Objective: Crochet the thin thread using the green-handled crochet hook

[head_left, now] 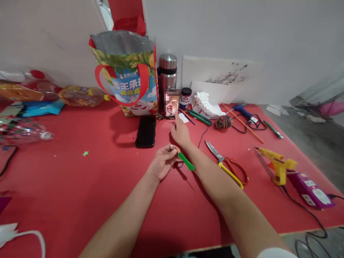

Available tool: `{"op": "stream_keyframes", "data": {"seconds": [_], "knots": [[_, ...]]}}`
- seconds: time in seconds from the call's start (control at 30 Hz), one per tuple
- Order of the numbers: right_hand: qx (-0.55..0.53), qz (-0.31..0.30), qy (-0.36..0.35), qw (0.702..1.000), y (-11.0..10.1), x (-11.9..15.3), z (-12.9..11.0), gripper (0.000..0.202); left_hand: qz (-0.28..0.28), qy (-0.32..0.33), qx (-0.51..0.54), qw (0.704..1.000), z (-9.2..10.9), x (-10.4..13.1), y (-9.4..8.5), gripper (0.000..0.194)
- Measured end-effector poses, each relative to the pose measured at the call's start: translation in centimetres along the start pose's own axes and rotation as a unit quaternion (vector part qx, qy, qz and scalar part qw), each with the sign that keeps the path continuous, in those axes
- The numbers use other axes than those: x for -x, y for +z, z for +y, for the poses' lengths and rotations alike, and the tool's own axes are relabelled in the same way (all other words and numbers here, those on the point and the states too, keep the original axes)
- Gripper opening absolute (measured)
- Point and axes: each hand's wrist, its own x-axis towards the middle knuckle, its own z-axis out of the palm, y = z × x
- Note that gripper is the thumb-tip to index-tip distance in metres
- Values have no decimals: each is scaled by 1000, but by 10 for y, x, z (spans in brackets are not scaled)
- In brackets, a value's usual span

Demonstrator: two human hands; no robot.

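Observation:
My left hand (165, 162) is closed in a pinch on a crochet hook (186, 161) with a green handle, its thin metal shaft pointing down to the right. Some dark yarn hangs by the fingers, and whatever small work they pinch is mostly hidden. Farther forward, my right hand (180, 132) reaches with its index finger stretched out to the lower edge of a lit smartphone (172, 104). The phone stands upright, leaning on a steel thermos (168, 71). A multicoloured yarn ball (224, 122) lies right of that hand.
Scissors (225, 161) lie right of my right forearm. Beyond them are a yellow glue gun (281, 165) and a purple power strip (310, 191) with cords. A black phone (146, 132) lies before a shopping bag (131, 79). Plastic bottles (24, 130) occupy the left.

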Motion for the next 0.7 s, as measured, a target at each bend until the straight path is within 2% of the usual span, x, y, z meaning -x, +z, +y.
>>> {"op": "stream_keyframes", "data": {"seconds": [0.37, 0.7], "knots": [[-10, -4, -7, 1000, 0, -1, 2, 85, 24, -12, 2, 1000, 4, 0, -2, 25], [34, -15, -17, 999, -5, 6, -11, 85, 46, 11, 16, 999, 3, 5, -1, 27]]}}
